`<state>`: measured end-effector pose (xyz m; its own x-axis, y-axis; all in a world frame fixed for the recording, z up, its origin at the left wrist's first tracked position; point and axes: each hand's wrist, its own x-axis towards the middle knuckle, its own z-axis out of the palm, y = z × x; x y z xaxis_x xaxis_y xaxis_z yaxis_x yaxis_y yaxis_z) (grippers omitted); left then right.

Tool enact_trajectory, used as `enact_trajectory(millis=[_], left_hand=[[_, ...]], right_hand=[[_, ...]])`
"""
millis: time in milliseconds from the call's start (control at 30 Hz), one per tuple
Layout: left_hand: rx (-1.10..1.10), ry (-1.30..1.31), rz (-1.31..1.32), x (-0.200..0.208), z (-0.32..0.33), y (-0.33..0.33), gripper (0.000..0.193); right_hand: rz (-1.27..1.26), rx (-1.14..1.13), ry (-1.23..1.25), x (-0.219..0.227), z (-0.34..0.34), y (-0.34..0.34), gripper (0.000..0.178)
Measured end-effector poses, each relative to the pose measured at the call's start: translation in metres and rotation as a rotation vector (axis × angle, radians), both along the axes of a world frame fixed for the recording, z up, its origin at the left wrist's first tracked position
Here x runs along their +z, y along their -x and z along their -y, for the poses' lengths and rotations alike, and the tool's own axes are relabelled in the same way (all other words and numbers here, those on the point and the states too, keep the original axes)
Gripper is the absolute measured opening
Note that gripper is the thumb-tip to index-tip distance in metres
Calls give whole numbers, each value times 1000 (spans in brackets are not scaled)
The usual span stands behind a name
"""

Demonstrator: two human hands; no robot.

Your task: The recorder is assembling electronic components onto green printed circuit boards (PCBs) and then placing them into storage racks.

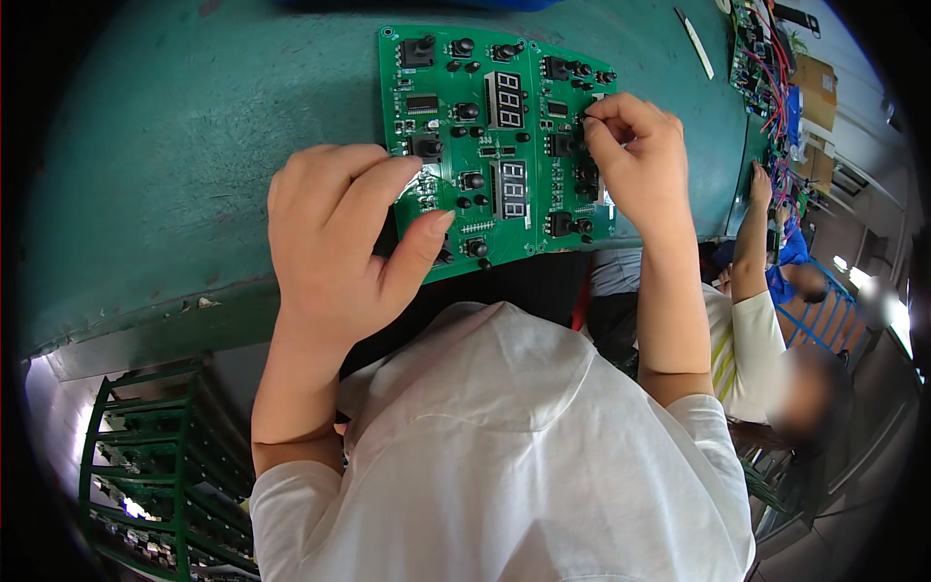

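A green circuit board lies on the workbench near its front edge, carrying black buttons, chips and white-segment digit displays. My left hand rests over the board's left edge; its fingers are stretched out, the thumb stands apart, and nothing is gripped between them. At the right side of the board, my right hand has thumb and index finger pinched together beside the black components. Whatever sits between those fingertips is too small and too covered to name. Part of the board's right edge is hidden under this hand.
The green workbench spreads left and behind the board. A white-bladed tool lies at the far right, near boards with red wires. At the right, a co-worker's arm reaches in. A green rack stands at lower left.
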<state>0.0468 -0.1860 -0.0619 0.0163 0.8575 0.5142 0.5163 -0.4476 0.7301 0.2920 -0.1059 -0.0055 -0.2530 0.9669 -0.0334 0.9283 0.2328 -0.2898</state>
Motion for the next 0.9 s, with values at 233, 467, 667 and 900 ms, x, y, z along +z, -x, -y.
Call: enact_trajectory(millis=[233,467,667,900], left_hand=[[1,10,13,-1,0,-2,30],[6,9,20,0,-1,-1,31],[6,15,36,0,-2,1,30],[-1,21,41,1,0,1,30]], right_hand=[[-163,-145,208,8,-1,-5,5],[-15,57,112,7,-4,-2,9],[-101,-29,111,8,-7,-1,11],[-124,-23,213,12,-7,-3,7]])
